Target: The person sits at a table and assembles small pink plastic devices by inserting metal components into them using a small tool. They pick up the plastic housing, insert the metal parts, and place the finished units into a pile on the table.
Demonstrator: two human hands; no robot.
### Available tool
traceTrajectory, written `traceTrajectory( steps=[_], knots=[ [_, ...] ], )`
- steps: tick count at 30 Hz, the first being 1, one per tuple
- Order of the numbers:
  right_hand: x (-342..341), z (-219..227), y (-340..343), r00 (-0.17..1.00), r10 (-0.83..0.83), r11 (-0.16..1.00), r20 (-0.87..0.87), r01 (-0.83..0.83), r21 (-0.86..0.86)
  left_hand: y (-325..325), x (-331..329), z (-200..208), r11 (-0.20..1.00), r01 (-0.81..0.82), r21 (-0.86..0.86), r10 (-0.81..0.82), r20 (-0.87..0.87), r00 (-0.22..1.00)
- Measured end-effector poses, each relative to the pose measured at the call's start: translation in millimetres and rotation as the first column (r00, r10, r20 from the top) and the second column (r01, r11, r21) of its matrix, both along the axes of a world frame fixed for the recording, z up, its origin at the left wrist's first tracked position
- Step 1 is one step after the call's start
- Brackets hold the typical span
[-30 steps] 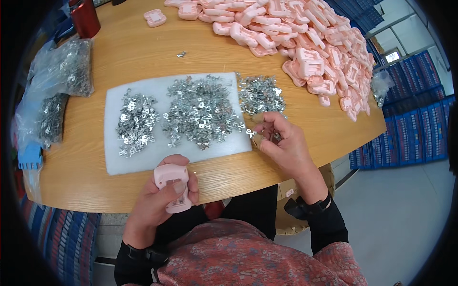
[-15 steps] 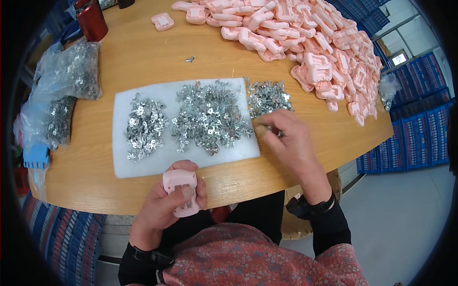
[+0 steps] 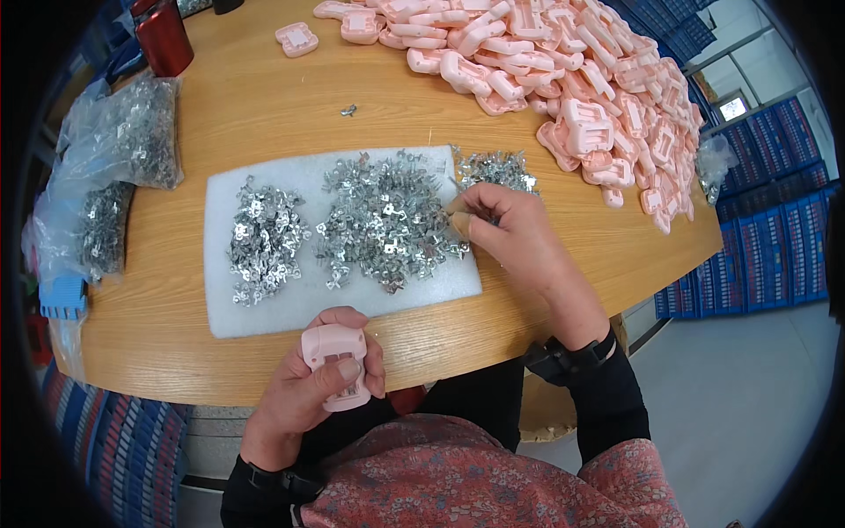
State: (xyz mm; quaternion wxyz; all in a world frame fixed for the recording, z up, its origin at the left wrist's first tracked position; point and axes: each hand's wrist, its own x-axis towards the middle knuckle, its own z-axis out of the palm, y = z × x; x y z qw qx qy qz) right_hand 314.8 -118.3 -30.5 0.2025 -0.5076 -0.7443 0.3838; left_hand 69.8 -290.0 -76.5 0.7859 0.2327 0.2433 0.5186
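Observation:
My left hand [image 3: 295,387] is closed around a pink plastic casing [image 3: 333,341], thumb resting over its open battery bay, near the table's front edge. Several small metal pieces show inside the bay. At the right edge of a white foam sheet [image 3: 225,310], my right hand [image 3: 521,236] has its thumb and fingers pinched together. What lies between those fingertips is too small to make out. They are beside the large middle pile of shiny metal contact clips [image 3: 378,220]. A narrower clip pile [image 3: 267,242] lies on the sheet's left, and another clip pile [image 3: 500,167] sits on bare wood, partly behind my right hand.
Many pink casings [image 3: 588,123] are heaped at the back right; one casing [image 3: 297,40] lies apart. Clear bags of metal parts [image 3: 148,132] and a red bottle [image 3: 165,40] stand left. A stray clip [image 3: 349,111] lies behind the sheet. Blue racks [image 3: 766,229] stand beyond the table.
My right hand has moved left and slightly away from me, from the right-hand clip pile to the middle pile's edge. The left hand keeps its hold on the casing, slightly lower in view.

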Motion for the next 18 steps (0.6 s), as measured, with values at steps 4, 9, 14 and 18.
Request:
traceTrajectory(
  steps=[4,9,14,18],
  knots=[
    [6.0,2.9,3.2,0.990,-0.033,0.975,-0.139,0.001,-0.223,-1.0,-1.2,-2.0,1.000,0.005,0.010,-0.005,0.024,1.000],
    [14.0,8.0,4.1,0.960,-0.097,0.899,-0.262,-0.029,-0.438,-0.7,1.5,-1.2,1.000,-0.024,-0.019,0.023,-0.010,1.000],
    [22.0,10.4,3.2,0.857,-0.224,0.796,-0.465,-0.115,-0.595,-1.0,1.0,-1.1,1.000,-0.013,-0.004,0.013,0.015,1.000],
    [27.6,10.1,2.9,0.819,-0.284,0.741,-0.498,-0.143,-0.656,-0.3,1.3,-0.3,1.000,-0.015,-0.001,0.015,0.015,1.000]
  ],
)
